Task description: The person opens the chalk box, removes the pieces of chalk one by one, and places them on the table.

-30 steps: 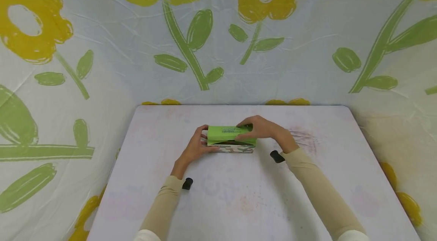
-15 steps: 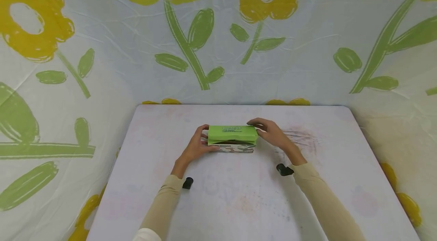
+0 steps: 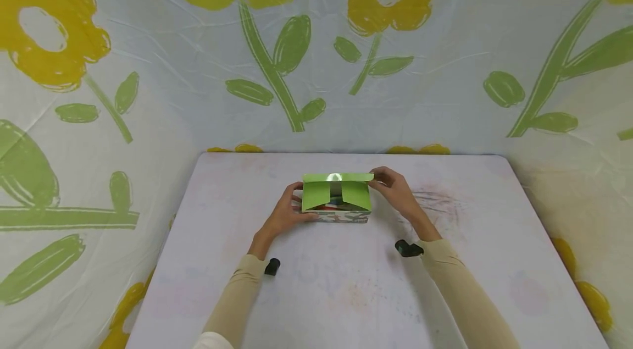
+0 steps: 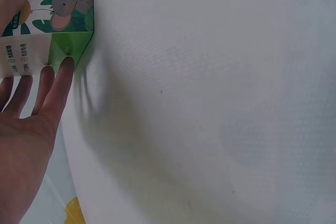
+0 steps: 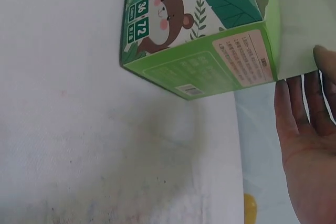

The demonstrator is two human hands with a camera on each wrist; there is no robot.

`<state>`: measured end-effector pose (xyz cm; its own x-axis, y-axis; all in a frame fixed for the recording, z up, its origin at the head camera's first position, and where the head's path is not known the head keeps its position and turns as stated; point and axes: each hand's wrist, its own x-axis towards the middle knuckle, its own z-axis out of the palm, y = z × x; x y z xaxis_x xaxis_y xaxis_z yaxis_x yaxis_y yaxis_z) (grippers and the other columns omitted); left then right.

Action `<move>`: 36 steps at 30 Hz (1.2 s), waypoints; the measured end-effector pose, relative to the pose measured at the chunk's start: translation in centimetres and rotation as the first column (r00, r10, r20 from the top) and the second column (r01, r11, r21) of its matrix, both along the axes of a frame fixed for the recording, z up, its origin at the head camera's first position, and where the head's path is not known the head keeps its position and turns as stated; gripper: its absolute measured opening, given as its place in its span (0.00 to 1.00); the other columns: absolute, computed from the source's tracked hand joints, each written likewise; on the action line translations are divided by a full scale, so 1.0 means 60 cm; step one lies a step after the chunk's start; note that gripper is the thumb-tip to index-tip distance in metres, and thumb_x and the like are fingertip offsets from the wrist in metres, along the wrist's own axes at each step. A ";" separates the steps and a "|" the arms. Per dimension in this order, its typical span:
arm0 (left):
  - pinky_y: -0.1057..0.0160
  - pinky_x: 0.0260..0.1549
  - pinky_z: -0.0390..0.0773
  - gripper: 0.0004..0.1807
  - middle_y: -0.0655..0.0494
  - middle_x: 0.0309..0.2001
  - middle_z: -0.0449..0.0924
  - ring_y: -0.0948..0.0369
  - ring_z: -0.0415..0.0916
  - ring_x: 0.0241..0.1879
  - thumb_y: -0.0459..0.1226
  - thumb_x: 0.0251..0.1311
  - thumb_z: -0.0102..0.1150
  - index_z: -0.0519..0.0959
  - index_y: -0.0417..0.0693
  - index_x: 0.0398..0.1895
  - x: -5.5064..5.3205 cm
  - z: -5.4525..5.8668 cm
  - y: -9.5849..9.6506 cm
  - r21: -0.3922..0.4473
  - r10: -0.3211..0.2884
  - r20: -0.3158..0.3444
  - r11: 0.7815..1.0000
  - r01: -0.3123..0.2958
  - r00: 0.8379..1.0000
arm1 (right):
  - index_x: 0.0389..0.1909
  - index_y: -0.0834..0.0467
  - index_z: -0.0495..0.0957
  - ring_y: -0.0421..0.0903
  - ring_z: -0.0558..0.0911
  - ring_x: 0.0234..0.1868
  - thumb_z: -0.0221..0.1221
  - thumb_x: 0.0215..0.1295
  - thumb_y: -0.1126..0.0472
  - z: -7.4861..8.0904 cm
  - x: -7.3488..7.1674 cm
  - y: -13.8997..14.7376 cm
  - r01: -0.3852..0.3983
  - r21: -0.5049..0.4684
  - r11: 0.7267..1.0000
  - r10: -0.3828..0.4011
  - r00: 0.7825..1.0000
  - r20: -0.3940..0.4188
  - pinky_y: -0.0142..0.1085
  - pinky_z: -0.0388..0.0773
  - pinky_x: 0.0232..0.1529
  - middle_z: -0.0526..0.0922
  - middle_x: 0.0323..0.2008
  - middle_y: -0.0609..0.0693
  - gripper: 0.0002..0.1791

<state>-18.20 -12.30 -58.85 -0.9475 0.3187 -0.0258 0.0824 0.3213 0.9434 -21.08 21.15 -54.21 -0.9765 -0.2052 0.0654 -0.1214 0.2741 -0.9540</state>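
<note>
A small green cardboard box [image 3: 346, 217] with cartoon animals stands on the far part of the table. My left hand [image 3: 283, 211] grips its left end, thumb on the front and fingers spread along the side face. In the left wrist view an elephant is printed on the box [image 4: 68, 3]. The hinged lid [image 3: 314, 178] is raised, with my right hand [image 3: 395, 192] pinching its right end between thumb and fingers. Two green inner flaps [image 3: 316, 195] lean over the opening, and red and blue contents show between them. A bear is on the box [image 5: 173, 17] in the right wrist view.
The white table [image 3: 326, 305] carries faint stains and scribbles. A white cloth [image 3: 420, 112] printed with yellow flowers hangs behind and at both sides. Black wrist-worn pieces [image 3: 409, 248] stick out near both sleeves.
My right hand has shifted from over the box top to its right end and lifted the lid up and back, exposing the inner flaps. My left hand has kept its grip.
</note>
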 end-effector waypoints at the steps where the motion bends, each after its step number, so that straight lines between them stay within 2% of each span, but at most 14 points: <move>1: 0.55 0.52 0.80 0.56 0.50 0.70 0.62 0.53 0.71 0.55 0.38 0.50 0.82 0.55 0.50 0.78 0.000 0.000 0.000 0.001 0.002 0.002 1.000 -0.002 1.000 | 0.56 0.66 0.76 0.39 0.80 0.50 0.62 0.74 0.60 0.000 -0.001 -0.002 0.016 0.001 1.000 -0.016 1.000 0.007 0.31 0.79 0.53 0.81 0.51 0.61 0.17; 7: 0.56 0.50 0.80 0.56 0.51 0.70 0.62 0.54 0.72 0.54 0.40 0.50 0.82 0.55 0.52 0.78 0.000 -0.002 -0.001 0.000 0.010 0.011 1.000 -0.010 1.000 | 0.56 0.68 0.74 0.41 0.82 0.47 0.61 0.75 0.57 -0.002 -0.007 -0.012 0.078 -0.067 0.995 -0.078 0.997 0.009 0.46 0.80 0.56 0.80 0.49 0.63 0.19; 10: 0.56 0.50 0.80 0.56 0.52 0.70 0.62 0.54 0.72 0.54 0.39 0.50 0.83 0.56 0.53 0.78 0.000 -0.002 -0.001 -0.001 0.011 0.012 1.000 -0.011 1.000 | 0.55 0.67 0.75 0.40 0.81 0.46 0.62 0.75 0.56 -0.002 -0.010 -0.017 0.115 -0.060 0.992 -0.114 0.993 0.015 0.49 0.79 0.56 0.80 0.49 0.61 0.19; 12: 0.55 0.50 0.79 0.56 0.51 0.70 0.62 0.54 0.72 0.54 0.39 0.50 0.82 0.56 0.52 0.78 0.000 -0.001 -0.001 -0.001 0.012 0.009 1.000 -0.012 1.000 | 0.55 0.66 0.75 0.39 0.81 0.46 0.62 0.75 0.55 -0.003 -0.012 -0.020 0.137 -0.038 0.990 -0.136 0.991 0.016 0.48 0.79 0.56 0.81 0.50 0.61 0.19; 18: 0.55 0.52 0.79 0.56 0.50 0.70 0.62 0.54 0.71 0.55 0.40 0.50 0.82 0.55 0.51 0.78 -0.001 -0.004 0.001 -0.004 0.011 -0.007 1.000 -0.011 1.000 | 0.56 0.68 0.75 0.39 0.80 0.45 0.62 0.74 0.56 -0.009 -0.022 -0.026 0.181 -0.037 0.983 -0.180 0.983 0.042 0.37 0.81 0.51 0.80 0.50 0.62 0.20; 25: 0.54 0.53 0.78 0.56 0.50 0.70 0.62 0.54 0.70 0.54 0.40 0.51 0.82 0.55 0.50 0.79 0.000 -0.003 0.002 -0.008 0.012 -0.014 1.000 -0.012 1.000 | 0.57 0.67 0.75 0.39 0.81 0.42 0.64 0.73 0.54 -0.018 -0.030 -0.033 0.225 -0.034 0.974 -0.221 0.972 0.082 0.50 0.81 0.56 0.81 0.48 0.62 0.22; 36: 0.56 0.53 0.79 0.56 0.49 0.71 0.62 0.54 0.70 0.55 0.39 0.52 0.81 0.53 0.44 0.79 0.001 -0.001 0.004 -0.032 0.014 -0.018 0.999 -0.014 1.000 | 0.57 0.66 0.78 0.42 0.81 0.42 0.65 0.72 0.52 -0.023 -0.035 -0.039 0.288 0.042 0.957 -0.291 0.941 0.175 0.47 0.81 0.55 0.83 0.47 0.59 0.23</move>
